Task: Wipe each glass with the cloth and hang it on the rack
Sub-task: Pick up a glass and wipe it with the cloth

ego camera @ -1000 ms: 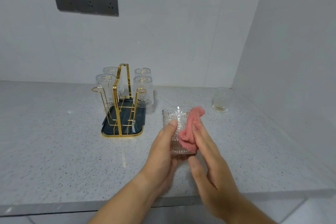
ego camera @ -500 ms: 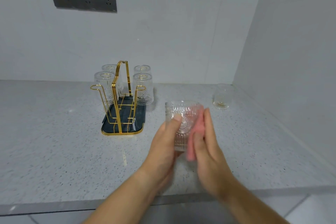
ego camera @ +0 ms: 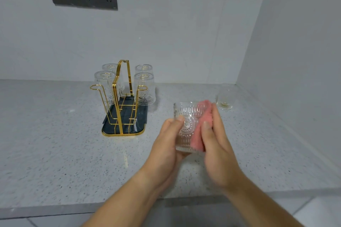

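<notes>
Over the bench, right of the rack, your left grip is clasping the glass low around its body while your right grip is pinching the cloth to its side: stiff, slick, breakable ware, likely wanting a full-wall hold.

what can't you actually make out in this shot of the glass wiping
Head view only:
held glass: right side hidden by pink cloth and right hand; base by left hand.
right hand's grip on the cloth: motion-blurred.
rear glasses on the rack: partly behind the front ones and handle.
lone glass by the corner: too faint to tell its contents.
</notes>
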Demonstrator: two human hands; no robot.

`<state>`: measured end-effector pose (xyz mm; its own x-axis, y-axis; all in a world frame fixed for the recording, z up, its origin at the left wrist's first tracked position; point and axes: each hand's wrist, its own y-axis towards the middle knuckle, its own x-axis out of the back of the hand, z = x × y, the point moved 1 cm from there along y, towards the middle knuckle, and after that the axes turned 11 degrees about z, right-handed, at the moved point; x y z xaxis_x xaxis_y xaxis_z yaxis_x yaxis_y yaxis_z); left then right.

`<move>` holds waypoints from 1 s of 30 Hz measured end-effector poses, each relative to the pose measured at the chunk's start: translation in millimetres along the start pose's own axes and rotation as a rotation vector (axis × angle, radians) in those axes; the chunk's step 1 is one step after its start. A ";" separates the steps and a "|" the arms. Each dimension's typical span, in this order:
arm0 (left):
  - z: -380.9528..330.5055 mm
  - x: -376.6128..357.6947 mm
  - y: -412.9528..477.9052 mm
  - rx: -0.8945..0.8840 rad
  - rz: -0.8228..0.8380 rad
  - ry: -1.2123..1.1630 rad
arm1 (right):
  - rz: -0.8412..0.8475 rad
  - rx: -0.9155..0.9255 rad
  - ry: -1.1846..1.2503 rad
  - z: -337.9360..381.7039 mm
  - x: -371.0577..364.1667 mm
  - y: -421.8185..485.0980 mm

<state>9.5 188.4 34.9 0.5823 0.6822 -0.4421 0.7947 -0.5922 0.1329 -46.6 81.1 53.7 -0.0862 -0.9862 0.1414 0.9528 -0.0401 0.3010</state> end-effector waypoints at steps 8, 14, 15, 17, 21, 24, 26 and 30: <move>-9.5 -2.3 -5.9 -0.056 -0.034 0.086 | 0.036 0.241 -0.439 -19.2 -25.9 -35.4; -10.1 -15.0 -9.8 0.051 0.051 -0.121 | 0.022 0.147 -0.269 9.7 5.4 -1.1; -8.1 -16.7 -9.8 0.047 0.070 -0.142 | 0.024 0.111 -0.221 14.9 9.9 4.4; -16.0 -26.1 -12.5 0.012 0.078 -0.191 | 0.077 0.140 -0.278 19.5 5.6 2.1; -22.0 -13.0 -10.8 -0.015 -0.015 -0.139 | 0.108 0.283 -0.574 -5.4 -17.3 -26.4; -14.8 -1.2 -7.8 0.019 -0.044 -0.096 | 0.099 0.294 -0.604 -10.6 -20.6 -35.6; -14.1 -6.0 -9.8 0.060 0.017 -0.109 | 0.130 0.262 -0.552 -0.3 -14.9 -27.3; -14.0 -19.9 -12.2 0.060 0.083 -0.181 | 0.032 0.219 -0.400 24.7 4.9 3.9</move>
<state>-9.4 188.1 54.5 0.6006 0.5453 -0.5847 0.7307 -0.6712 0.1246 -50.5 80.1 78.8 -0.2046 -0.8448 0.4944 0.8763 0.0670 0.4771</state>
